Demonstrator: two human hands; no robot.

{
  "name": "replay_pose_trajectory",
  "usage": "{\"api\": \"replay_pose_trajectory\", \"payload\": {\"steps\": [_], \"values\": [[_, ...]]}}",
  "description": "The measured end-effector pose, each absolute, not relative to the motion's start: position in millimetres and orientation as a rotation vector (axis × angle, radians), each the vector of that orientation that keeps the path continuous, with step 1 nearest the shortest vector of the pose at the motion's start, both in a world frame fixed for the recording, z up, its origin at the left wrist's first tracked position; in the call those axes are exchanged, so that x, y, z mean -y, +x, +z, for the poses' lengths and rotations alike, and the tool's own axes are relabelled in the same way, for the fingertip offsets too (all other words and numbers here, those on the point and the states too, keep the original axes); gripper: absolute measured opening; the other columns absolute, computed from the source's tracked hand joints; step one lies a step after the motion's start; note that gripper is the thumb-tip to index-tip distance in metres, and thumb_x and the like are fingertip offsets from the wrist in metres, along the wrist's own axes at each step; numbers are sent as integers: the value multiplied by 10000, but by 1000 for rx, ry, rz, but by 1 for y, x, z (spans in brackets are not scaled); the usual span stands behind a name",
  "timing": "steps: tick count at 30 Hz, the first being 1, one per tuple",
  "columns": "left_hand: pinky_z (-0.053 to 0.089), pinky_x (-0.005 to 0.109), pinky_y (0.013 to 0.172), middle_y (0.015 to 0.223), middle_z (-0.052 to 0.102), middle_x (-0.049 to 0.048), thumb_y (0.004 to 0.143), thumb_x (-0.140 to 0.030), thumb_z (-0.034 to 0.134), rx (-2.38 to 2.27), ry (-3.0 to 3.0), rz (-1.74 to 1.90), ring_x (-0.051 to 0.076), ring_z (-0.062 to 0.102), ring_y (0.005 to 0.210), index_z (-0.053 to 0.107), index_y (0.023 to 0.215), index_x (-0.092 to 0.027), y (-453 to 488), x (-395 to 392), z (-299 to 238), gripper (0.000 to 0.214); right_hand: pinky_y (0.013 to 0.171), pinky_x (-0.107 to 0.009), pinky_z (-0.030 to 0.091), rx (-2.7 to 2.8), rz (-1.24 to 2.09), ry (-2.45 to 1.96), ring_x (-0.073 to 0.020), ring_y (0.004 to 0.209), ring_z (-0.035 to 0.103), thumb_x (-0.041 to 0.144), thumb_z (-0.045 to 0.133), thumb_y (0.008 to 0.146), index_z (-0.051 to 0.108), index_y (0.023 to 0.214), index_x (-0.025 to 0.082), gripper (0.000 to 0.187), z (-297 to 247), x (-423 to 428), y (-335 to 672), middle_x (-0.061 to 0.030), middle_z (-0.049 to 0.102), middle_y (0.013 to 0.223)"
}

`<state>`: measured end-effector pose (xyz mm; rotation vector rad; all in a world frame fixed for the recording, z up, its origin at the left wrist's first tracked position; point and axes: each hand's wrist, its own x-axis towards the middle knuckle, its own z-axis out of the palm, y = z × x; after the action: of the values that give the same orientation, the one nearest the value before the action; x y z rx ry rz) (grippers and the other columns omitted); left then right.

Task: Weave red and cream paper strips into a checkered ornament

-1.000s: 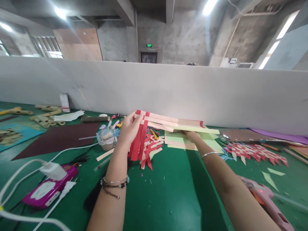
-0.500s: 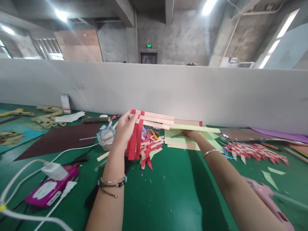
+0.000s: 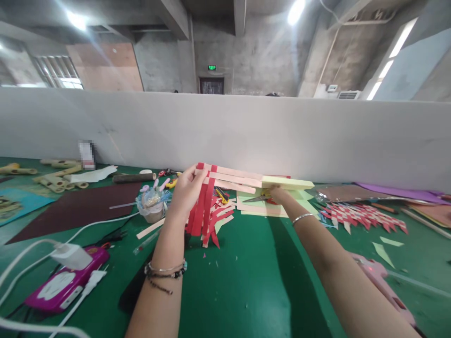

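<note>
My left hand is closed on the left end of a bundle of woven paper strips, pink and pale yellow, held level above the green table. Red strips hang down from the bundle below that hand. My right hand sits under the bundle's right end and grips scissors, blades pointing left. Under the scissors lie light green and cream paper sheets.
A pile of red and cream scraps lies below the bundle. Also on the table: a cup of small bits, dark maroon paper, a magenta phone with a charger, a red-white woven mat and a pink glue gun. A white partition runs behind.
The scissor blades now show under the strips' right end, where they were hidden before. My left hand keeps its hold on the bundle with little movement.
</note>
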<state>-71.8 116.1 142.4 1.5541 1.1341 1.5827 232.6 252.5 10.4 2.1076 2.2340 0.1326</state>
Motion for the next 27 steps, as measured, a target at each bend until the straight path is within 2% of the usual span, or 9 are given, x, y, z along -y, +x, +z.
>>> {"api": "replay_pose_trajectory", "payload": {"steps": [7,13,15,17,19,24,27], "values": [[382,178,497,627,574,-32,749,-327,536,-1117,1573,1505,107,521,551,581,768,-187,-65,-114,145,148,809,-389,474,-2201,125,1985,-177,961,550,325,495,862,513,1134,160,318,17,-242,231,-76,537,1135],[381,170,497,621,563,-35,749,-262,513,-1089,1509,1569,94,509,539,575,749,-181,-57,-115,143,102,811,-392,466,-2332,71,1996,-172,943,557,331,504,857,535,1087,142,300,44,-220,219,-66,562,1083],[388,172,507,636,571,-32,750,-261,508,-1064,1488,1602,96,516,552,573,749,-180,-55,-116,142,104,827,-391,441,-2381,48,2060,-176,923,566,318,504,855,565,1011,127,254,57,-207,209,-73,594,1011],[401,180,522,634,571,-29,746,-270,517,-1030,1463,1619,105,531,568,568,743,-180,-53,-117,141,103,826,-373,407,-2433,7,2151,-212,899,585,278,491,855,594,877,117,192,68,-190,198,-125,626,906],[412,189,537,621,563,-31,744,-283,526,-1007,1444,1630,114,539,576,555,730,-184,-52,-118,141,104,733,-349,423,-2474,-82,2257,-233,822,602,330,436,869,580,787,129,260,77,-170,188,-149,633,829],[437,209,613,693,573,-26,785,-313,497,-994,1423,1721,129,558,653,541,776,-202,-50,-118,139,119,551,-240,435,-2762,-621,2305,-134,616,584,460,305,883,500,729,168,382,88,-114,177,-44,604,700],[433,212,635,763,579,-14,816,-338,469,-1060,1473,1776,136,563,711,540,827,-210,-45,-118,134,146,458,-235,404,-2947,-1543,2424,-117,499,521,527,464,782,431,658,190,361,89,-89,173,14,508,555]]}}
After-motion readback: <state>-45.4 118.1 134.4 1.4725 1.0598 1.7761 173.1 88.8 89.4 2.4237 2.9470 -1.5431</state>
